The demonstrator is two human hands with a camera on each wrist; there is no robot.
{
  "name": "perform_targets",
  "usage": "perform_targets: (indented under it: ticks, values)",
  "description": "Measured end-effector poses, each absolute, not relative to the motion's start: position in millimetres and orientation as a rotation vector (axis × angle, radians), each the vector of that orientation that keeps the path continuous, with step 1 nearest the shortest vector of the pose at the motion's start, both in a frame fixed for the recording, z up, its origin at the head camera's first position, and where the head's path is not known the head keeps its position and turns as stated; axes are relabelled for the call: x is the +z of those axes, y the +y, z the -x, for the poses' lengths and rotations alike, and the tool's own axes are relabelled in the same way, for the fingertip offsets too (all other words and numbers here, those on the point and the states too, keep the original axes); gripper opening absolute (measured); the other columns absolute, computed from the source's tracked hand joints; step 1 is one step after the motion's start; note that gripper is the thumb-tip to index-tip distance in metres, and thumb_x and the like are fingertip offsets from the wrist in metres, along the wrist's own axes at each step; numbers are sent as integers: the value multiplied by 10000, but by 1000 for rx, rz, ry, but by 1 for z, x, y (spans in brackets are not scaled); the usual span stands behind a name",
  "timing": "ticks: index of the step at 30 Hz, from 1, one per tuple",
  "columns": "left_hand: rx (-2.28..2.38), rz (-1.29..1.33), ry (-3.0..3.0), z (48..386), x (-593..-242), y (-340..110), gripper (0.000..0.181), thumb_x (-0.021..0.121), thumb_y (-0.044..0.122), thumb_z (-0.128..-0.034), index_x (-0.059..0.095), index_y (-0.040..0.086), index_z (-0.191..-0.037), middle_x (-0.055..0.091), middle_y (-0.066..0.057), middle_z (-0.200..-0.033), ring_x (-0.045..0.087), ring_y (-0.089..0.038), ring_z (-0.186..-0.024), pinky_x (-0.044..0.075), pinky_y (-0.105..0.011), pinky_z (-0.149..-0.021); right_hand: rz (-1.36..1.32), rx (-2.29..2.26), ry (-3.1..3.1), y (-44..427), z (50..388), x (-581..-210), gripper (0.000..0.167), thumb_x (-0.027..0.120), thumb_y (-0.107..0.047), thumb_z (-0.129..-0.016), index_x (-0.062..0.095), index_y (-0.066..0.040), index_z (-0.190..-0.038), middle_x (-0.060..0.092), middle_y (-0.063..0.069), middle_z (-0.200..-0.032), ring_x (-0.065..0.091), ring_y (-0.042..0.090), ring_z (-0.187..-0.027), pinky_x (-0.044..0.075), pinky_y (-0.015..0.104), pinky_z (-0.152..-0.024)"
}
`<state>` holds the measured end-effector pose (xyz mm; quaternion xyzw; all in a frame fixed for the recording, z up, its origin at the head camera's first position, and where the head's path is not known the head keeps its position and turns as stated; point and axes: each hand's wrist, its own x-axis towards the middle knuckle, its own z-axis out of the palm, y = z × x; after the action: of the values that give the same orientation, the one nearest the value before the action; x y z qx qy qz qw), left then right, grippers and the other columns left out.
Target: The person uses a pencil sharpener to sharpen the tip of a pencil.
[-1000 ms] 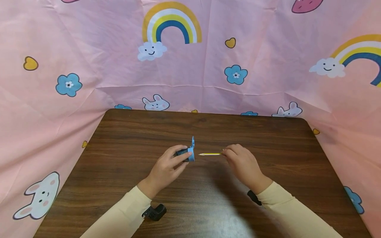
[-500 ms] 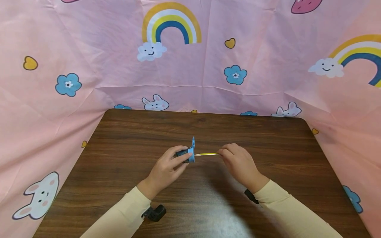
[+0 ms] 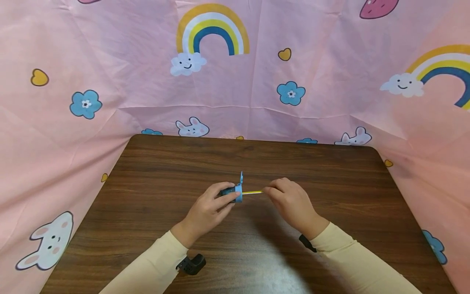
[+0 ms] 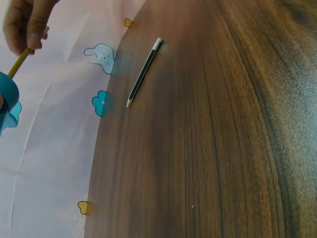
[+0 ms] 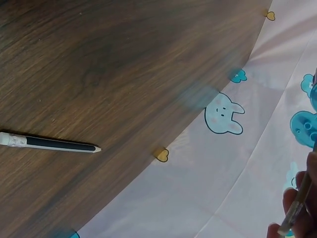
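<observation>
My left hand grips a small blue canister-shaped pencil sharpener, its flip lid standing up and its mouth facing right. Between the thumb and fingers of my right hand is a yellow pencil, held level. The pencil's point is out of sight inside the sharpener's mouth. Its back end sticks out past the right fingers in the right wrist view. The left wrist view catches only the rim of the sharpener at its edge.
A second pencil, black and white, lies on the dark wooden table; the head view does not show it. A pink printed cloth hangs behind and beside the table. Black wrist cameras sit under both forearms.
My right hand has moved left, bringing the yellow pencil from just outside the sharpener to inside its mouth. The left hand with the sharpener has shifted very slightly right and down.
</observation>
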<state>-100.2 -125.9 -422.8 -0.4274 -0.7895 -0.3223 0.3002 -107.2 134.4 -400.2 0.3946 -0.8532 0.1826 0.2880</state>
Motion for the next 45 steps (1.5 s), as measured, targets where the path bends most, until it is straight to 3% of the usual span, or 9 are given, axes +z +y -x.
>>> perform_targets:
  ticks: [26,31,36,39,42,43,45]
  values:
    - [-821,1071,-2158,97,-418,-120,365,813,-25,-726,726,55,-1071,575,-158,-1159,596,-271,-1063,553,-333,-877,-982,534,-2272,124,104,-403,209,789,30,-747,728,-59,-925,631,32,-874,579,173,-753,521,289,-588]
    - [-827,1060,-2130,97,-420,-120,405,816,-51,-702,722,54,-1081,576,-159,-1154,601,-278,-1039,563,-332,-847,-1019,506,-2227,124,105,-406,241,794,30,-734,713,-50,-946,628,45,-885,582,187,-747,512,303,-606]
    - [-856,1077,-2107,96,-422,-120,442,818,-75,-679,717,44,-1092,574,-161,-1145,608,-273,-1009,570,-319,-819,-1034,425,-2142,124,105,-412,59,681,-23,-877,715,-37,-924,591,47,-816,532,178,-660,473,274,-528]
    - [-864,1096,-2129,95,-421,-120,416,811,-75,-692,723,32,-1085,579,-159,-1150,606,-266,-1022,562,-319,-845,-1013,454,-2151,123,103,-413,60,732,0,-824,738,-35,-873,561,37,-759,501,164,-630,470,247,-498]
    - [-835,1127,-2145,94,-421,-120,378,805,-62,-710,731,25,-1071,585,-156,-1154,601,-266,-1048,550,-319,-878,-1001,583,-2329,122,101,-406,148,817,-6,-713,750,-51,-837,581,8,-742,540,137,-648,507,236,-534]
    - [-819,1143,-2143,94,-422,-120,371,803,-59,-715,732,26,-1069,585,-155,-1153,599,-268,-1053,548,-321,-884,-1001,661,-2427,123,101,-403,153,827,-16,-701,750,-57,-827,602,-9,-742,563,118,-662,544,252,-605]
    - [-791,1177,-2127,94,-423,-121,358,796,-50,-732,730,33,-1075,586,-152,-1152,596,-272,-1063,544,-314,-892,-992,875,-2671,125,104,-395,82,795,-58,-757,751,-66,-826,646,-31,-753,587,71,-683,549,251,-644]
